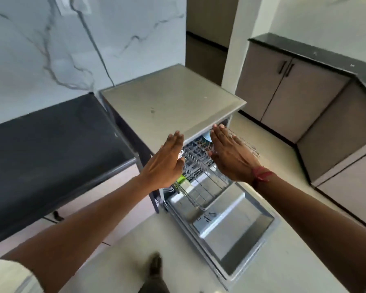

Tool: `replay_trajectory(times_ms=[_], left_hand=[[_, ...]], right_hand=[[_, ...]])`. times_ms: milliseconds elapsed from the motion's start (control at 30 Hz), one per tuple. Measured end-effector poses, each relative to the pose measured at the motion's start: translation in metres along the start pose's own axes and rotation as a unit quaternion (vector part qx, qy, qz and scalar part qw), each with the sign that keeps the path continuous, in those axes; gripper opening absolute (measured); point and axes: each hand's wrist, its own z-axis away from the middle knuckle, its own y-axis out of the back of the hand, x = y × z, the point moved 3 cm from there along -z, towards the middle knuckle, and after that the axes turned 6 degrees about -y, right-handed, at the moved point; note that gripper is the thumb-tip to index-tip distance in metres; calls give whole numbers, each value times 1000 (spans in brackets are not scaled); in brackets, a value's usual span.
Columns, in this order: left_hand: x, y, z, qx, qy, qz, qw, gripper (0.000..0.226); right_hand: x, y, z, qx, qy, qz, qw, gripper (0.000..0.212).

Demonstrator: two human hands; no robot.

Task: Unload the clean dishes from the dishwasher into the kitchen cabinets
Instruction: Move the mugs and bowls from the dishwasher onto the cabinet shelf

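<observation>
A grey dishwasher (169, 98) stands in the middle with its door (230, 227) folded down flat toward me. Its wire upper rack (201, 166) is pulled partway out, and a bluish dish (207, 138) and a green item (181, 179) show inside it. My left hand (165, 163) hovers flat over the rack's left side, fingers straight and together, holding nothing. My right hand (230, 155) hovers flat over the rack's right side, palm down, empty, with a red thread around the wrist.
A black countertop (46, 153) runs along the left beside the dishwasher. Beige lower cabinets (283, 89) with dark handles and a black top line the right wall. My foot (155, 265) stands on the pale floor just before the open door.
</observation>
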Motion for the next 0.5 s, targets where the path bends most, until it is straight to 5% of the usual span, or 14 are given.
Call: replay_trajectory(times_ms=[333, 500], left_hand=[[-52, -161, -67, -117, 169, 92, 974, 65], [-149, -243, -147, -61, 295, 100, 948, 70]], right_hand=[[35, -143, 7, -122, -64, -80, 987, 65], [46, -236, -45, -124, -56, -109, 985, 63]])
